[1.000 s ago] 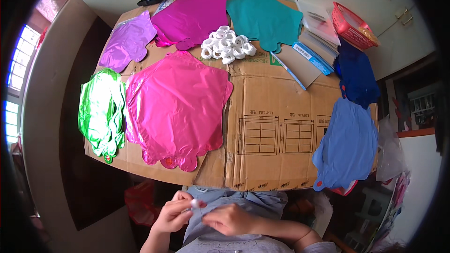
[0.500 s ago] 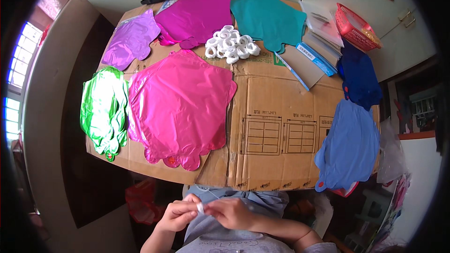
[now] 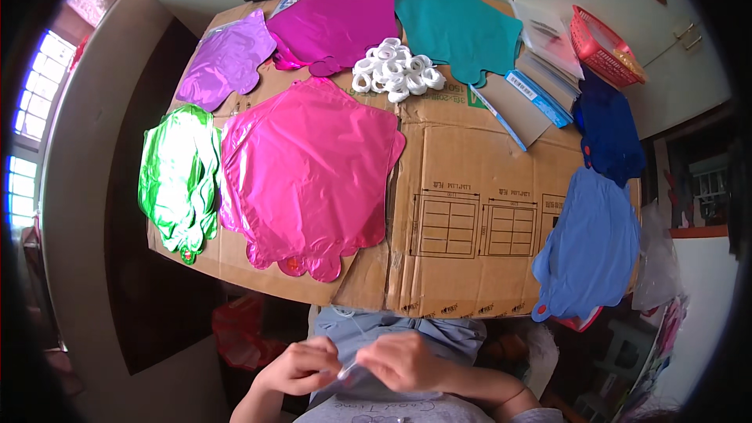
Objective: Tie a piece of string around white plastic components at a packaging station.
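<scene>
Over my lap, just in front of the table edge, my left hand (image 3: pixel 301 366) is closed in a pinch on a small white coil of string (image 3: pixel 345 374). My right hand (image 3: pixel 401 362) sits close beside it, fingertips pinching the string. A thin strand runs up from between the hands across my grey trousers. The fingers partly cover the coil. On the table, a heap of white string coils (image 3: pixel 398 70) lies beyond a flat pink foil balloon (image 3: pixel 309 172).
Flat foil balloons surround the heap: green (image 3: pixel 180 180), lilac (image 3: pixel 227 59), magenta (image 3: pixel 337 27), teal (image 3: pixel 462 31), dark blue (image 3: pixel 611 133) and light blue (image 3: pixel 591 243). A blue-and-white box (image 3: pixel 536 98) and red basket (image 3: pixel 599 47) stand far right. Cardboard (image 3: pixel 446 164) covers the table.
My hands have drawn slightly apart and shifted, and the white coil between them is now less visible. The whole view has swung slightly, moving the table things a little right.
</scene>
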